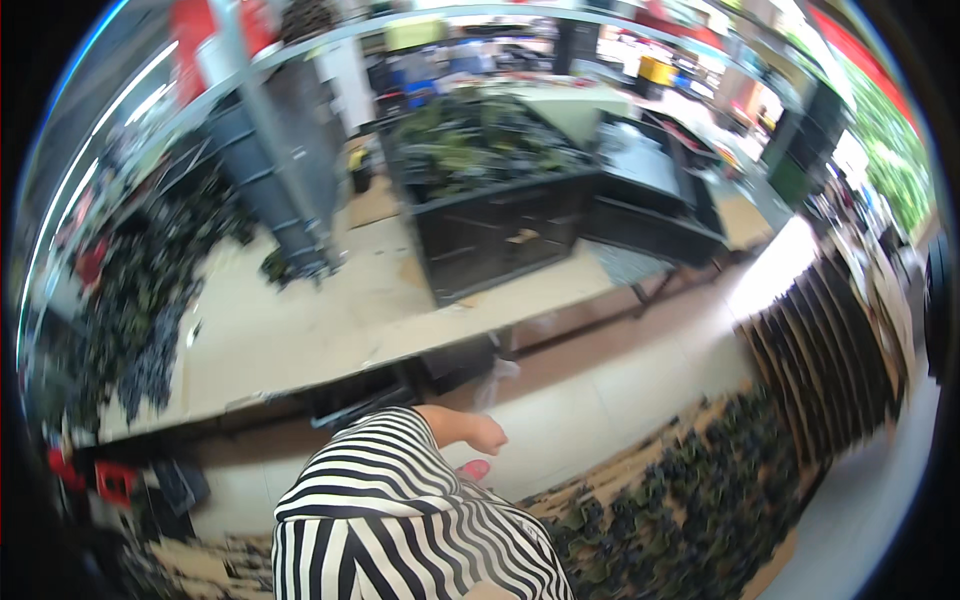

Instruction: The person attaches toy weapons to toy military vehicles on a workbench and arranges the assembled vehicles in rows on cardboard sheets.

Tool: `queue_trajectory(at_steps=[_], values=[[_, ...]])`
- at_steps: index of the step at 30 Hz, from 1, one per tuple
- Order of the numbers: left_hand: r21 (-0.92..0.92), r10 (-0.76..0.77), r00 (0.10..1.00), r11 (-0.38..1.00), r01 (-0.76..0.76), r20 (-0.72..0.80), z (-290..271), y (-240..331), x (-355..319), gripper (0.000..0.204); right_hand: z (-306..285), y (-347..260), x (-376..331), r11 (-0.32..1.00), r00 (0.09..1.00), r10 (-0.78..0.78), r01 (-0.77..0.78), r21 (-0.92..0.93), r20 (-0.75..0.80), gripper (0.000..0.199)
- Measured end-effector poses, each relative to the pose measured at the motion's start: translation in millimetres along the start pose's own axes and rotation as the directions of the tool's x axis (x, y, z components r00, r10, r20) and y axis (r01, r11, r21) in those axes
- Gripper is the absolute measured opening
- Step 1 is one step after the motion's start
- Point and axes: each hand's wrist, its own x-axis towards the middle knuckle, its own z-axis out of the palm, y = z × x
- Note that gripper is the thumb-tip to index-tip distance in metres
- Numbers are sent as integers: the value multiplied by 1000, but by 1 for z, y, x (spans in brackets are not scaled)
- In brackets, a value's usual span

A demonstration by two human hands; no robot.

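My left hand [488, 435] reaches out from a black-and-white striped sleeve [370, 450], over the tiled floor in front of the long workbench. Its fingers look curled in, slightly blurred, and no object shows in them. It touches nothing. My right hand is out of view. Nearest beyond the left hand is the workbench [300, 320] with its pale board top. On it stands a dark open bin [500, 240] full of green and black pieces [470, 145]. A second dark bin [650, 215] sits to its right, with pale grey contents.
Dark pieces [150, 300] are heaped at the bench's left end, beside a grey upright post [275, 160]. More green-black pieces [680, 490] cover a low surface at right, near a stack of brown-edged sheets [820, 360]. A red stool [115, 483] stands at lower left.
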Motion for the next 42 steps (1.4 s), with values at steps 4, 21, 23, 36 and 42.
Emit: queue_trajectory(at_steps=[4,21,23,36,42], values=[[-86,-239,969,969,233,-64,37,-79,-114,39,36,-102,22,974,973,-140,168,-149,183,49],[-962,-990,131,90,258,-57,277,-54,-260,33,182,-226,21,681,829,-6,413,-605,559,54],[-966,-985,87,163,200,-148,285,-71,-274,37,200,-238,14,663,798,-7,455,-595,603,54],[-953,-951,-77,-302,38,299,441,-105,-484,42,609,-459,-317,140,211,-216,973,-184,953,68],[-847,-820,-220,-496,-190,529,465,-76,-526,42,761,-558,-359,-474,-35,-443,857,-200,896,100]])
